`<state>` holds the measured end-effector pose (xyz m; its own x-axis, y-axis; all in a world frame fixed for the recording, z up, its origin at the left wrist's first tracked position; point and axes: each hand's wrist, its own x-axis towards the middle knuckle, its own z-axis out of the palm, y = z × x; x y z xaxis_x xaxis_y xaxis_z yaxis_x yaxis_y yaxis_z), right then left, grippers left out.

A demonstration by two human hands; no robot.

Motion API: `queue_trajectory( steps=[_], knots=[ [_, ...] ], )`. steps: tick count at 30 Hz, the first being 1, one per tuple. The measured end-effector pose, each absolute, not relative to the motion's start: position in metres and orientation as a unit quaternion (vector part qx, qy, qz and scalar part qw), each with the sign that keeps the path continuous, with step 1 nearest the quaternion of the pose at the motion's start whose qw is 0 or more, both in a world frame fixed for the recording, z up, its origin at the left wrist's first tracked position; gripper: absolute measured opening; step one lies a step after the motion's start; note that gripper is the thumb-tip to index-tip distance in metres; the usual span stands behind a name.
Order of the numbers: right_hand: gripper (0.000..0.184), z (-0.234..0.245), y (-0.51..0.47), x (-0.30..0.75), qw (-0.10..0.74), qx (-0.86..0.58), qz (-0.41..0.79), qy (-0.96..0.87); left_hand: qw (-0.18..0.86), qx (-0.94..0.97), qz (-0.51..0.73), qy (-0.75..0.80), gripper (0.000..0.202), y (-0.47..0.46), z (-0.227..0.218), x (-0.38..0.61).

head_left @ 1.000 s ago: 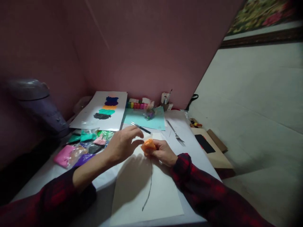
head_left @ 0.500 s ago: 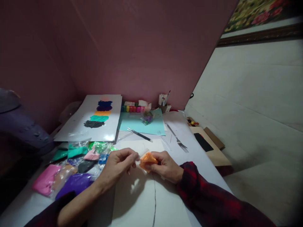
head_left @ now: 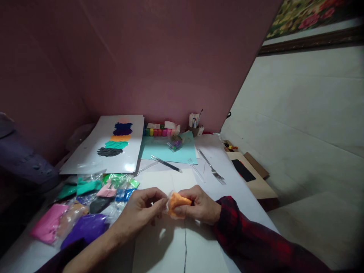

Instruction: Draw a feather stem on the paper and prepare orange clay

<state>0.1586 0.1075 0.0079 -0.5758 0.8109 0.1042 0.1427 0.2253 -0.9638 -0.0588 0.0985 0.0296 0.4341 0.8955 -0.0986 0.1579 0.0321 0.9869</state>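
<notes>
A small clear plastic bag of orange modelling clay (head_left: 176, 204) is held above a white sheet (head_left: 159, 246) with a dark line drawn down it. My right hand (head_left: 200, 204) grips the clay end, thumb in front and fingers behind. From the other side my left hand (head_left: 149, 204) pinches the bag's clear edge between thumb and fingertips. Part of the bag is hidden by my fingers. Left of my left forearm lie several bagged clays, among them a purple one (head_left: 85, 229) and a pink one (head_left: 49, 223).
Beyond the hands lie a black pen-like tool (head_left: 166, 163), a clear plastic fork (head_left: 196, 170) and a metal fork (head_left: 212, 167). A board with painted colour bands (head_left: 82, 151) stands back left. Paint pots (head_left: 160, 132) line the wall beside a brush holder (head_left: 195, 127).
Both hands and the orange clay bag have come slightly lower and nearer. The bag has turned in my fingers, with the orange clay bulging more towards my right hand. The view has shifted slightly.
</notes>
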Motion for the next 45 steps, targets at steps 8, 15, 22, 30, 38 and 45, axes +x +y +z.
queue_trajectory(
  steps=[8,15,22,30,38,45],
  knots=[
    [0.028,0.009,0.107,0.160,0.299,-0.300,0.553,-0.718,0.698,0.547,0.296,0.355,0.032,0.102,0.025,-0.060],
    [0.029,0.006,0.109,0.159,0.345,-0.353,0.517,-0.700,0.583,0.619,0.331,0.409,0.020,0.102,0.032,-0.060],
    [0.028,0.003,0.111,0.156,0.416,-0.324,0.579,-0.622,0.544,0.621,0.343,0.449,0.014,0.099,0.037,-0.058],
    [0.019,-0.002,0.111,0.157,0.417,-0.300,0.540,-0.667,0.573,0.606,0.292,0.468,0.014,0.097,0.044,-0.054],
    [0.026,0.001,0.110,0.158,0.397,-0.343,0.544,-0.655,0.584,0.614,0.266,0.459,0.012,0.100,0.045,-0.057],
    [0.025,0.005,0.107,0.159,0.405,-0.382,0.396,-0.731,0.609,0.612,0.288,0.415,0.018,0.097,0.039,-0.058]
  ],
)
